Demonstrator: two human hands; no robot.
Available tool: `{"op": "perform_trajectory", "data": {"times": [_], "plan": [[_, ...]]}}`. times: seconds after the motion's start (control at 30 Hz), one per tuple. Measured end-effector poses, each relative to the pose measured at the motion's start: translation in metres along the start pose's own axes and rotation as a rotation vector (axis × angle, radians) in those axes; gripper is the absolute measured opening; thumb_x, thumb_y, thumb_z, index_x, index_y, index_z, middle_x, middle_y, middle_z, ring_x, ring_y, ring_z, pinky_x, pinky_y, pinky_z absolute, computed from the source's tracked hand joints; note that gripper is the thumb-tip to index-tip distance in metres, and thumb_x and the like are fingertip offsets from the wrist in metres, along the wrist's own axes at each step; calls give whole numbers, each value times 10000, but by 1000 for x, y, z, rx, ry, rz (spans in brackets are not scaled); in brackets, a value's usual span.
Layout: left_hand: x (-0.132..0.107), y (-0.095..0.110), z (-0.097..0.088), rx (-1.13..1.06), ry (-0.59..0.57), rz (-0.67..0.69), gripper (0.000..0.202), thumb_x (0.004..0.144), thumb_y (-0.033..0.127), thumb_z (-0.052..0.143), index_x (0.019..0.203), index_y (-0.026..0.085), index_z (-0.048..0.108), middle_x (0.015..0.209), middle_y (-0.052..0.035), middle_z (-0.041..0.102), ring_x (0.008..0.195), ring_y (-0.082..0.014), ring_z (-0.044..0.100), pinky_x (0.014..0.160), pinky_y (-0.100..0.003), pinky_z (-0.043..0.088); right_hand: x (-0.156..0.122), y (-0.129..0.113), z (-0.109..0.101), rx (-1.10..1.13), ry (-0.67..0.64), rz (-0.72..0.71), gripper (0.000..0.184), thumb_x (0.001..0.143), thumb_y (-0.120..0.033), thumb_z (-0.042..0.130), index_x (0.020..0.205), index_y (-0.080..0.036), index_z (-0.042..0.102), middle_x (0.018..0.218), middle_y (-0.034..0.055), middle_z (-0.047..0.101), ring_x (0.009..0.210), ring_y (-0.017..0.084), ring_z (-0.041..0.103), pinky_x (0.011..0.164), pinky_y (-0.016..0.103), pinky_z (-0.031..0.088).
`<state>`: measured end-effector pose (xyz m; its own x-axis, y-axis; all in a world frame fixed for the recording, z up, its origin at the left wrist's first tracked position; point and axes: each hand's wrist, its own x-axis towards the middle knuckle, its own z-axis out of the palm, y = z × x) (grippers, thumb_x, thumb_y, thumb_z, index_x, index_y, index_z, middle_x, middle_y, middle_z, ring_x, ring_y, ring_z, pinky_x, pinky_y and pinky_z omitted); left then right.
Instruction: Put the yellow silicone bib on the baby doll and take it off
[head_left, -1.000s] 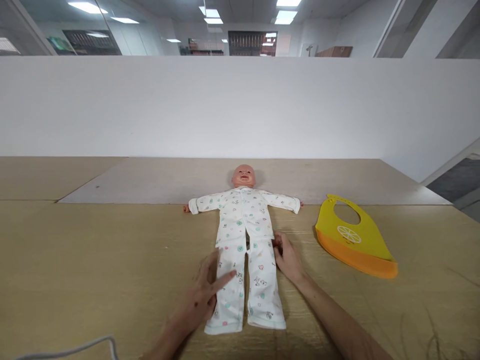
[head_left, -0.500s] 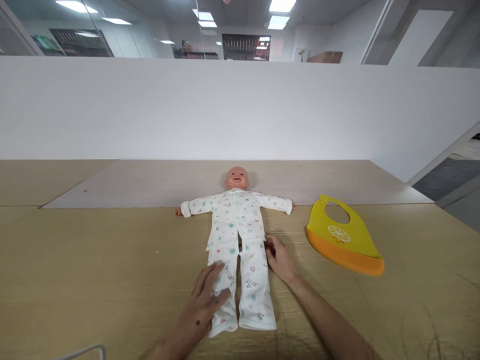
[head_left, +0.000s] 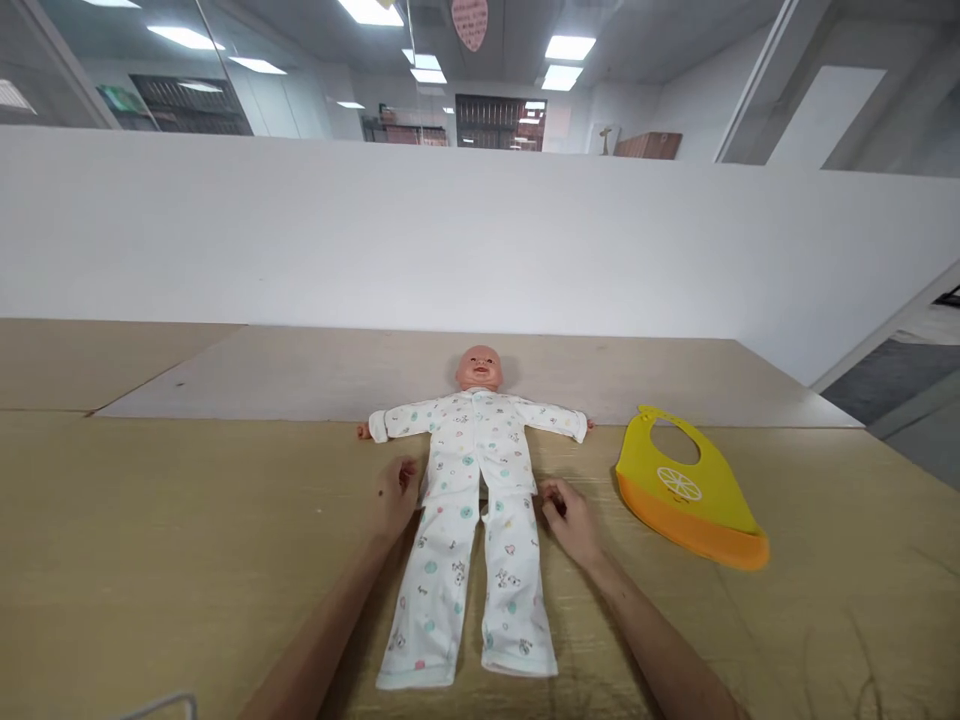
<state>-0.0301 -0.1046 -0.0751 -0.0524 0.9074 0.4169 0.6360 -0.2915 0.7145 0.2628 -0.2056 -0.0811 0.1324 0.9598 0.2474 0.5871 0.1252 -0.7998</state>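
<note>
Across the pale wooden tabletop [head_left: 165, 540], a vinyl baby doll [head_left: 478, 367] lay face-up in white printed cotton pajamas [head_left: 454, 450], which looked soft, light and best gripped at the waist. The curled left hand [head_left: 396, 497] and right hand [head_left: 568, 520] sat at its hips, any pinch unclear.

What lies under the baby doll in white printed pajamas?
The doll rests its head on a pale flat board, its body on a tan wood-grain tabletop, visible between the pajama legs. The surface directly beneath it is covered and cannot be seen.
</note>
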Motion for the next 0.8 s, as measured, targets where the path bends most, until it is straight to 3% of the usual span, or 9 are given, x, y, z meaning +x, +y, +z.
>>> {"op": "perform_trajectory", "data": {"times": [0.1,0.3,0.4,0.53,0.63,0.67,0.73,0.8], "plan": [[17,-11,13,116,10,2,98,735,229,474,720,208,569,758,-86,654,774,-239,616,762,-383,503,8,8,-1,-5,16,-14,201,811,-245,423,909,-176,584,857,46,648,779,175,596,745,320,478],[22,-38,11,288,18,54,183,736,206,476,835,174,627,885,-124,674,913,-292,583,879,-442,441,38,30,-13,-178,235,103,240,792,-295,400,844,-168,597,894,86,662,833,219,605,795,373,480],[21,-37,8,292,-15,34,163,751,206,479,820,187,626,870,-104,666,899,-269,576,862,-413,449,45,34,-18,-192,294,133,240,763,-301,415,828,-170,605,909,87,669,859,223,611,817,374,483],[20,-26,5,258,-65,14,133,761,190,488,775,192,620,841,-89,661,894,-267,562,830,-397,456,40,27,-31,-146,199,102,222,760,-304,458,847,-188,627,912,92,685,824,223,634,785,366,503],[18,-21,4,240,-71,36,115,769,183,508,775,180,623,858,-98,665,908,-281,556,832,-410,455,31,26,-67,-190,173,180,228,782,-347,511,877,-201,659,921,119,703,803,235,658,751,343,506],[17,-21,4,241,-63,46,111,775,181,510,769,179,621,851,-99,664,898,-281,558,833,-413,455,27,29,-85,-275,237,245,249,787,-359,520,908,-201,669,948,131,704,842,250,662,762,343,501],[16,-20,4,246,-59,68,119,793,176,501,753,186,613,830,-92,662,879,-275,566,834,-412,452,21,45,-126,-558,520,394,274,789,-352,496,920,-189,673,982,153,700,935,300,653,819,388,486],[14,-19,4,248,-75,78,132,811,177,492,750,193,608,826,-84,664,865,-266,572,826,-401,453,18,69,-171,-784,603,531,341,793,-379,504,1006,-168,667,1013,182,689,962,342,641,870,433,472]]}}
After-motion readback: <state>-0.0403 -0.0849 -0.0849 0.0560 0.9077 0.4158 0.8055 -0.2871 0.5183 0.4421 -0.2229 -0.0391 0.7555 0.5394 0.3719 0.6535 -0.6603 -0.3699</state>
